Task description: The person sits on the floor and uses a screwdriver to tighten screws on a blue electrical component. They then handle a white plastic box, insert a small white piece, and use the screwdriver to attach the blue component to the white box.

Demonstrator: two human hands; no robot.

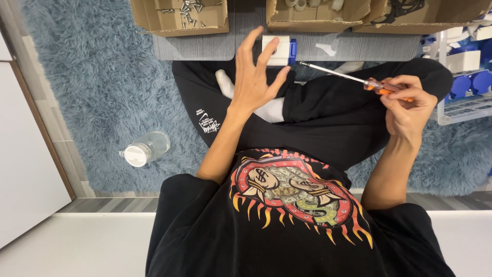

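Nearest the camera, the right hand point(407, 105) pinched an orange-handled screwdriver with a slim steel shaft point(353, 79) at right of centre (light, stiff, best gripped at its handle). The left hand point(256, 77) hovered empty, fingers spread, just before a small white-and-blue plastic box point(279, 50) at upper centre, probably light, hard and smooth.

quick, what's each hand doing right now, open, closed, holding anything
Left hand: open, fingers spread, holding nothing, above a white and blue block.
Right hand: closed on the orange handle of a screwdriver.
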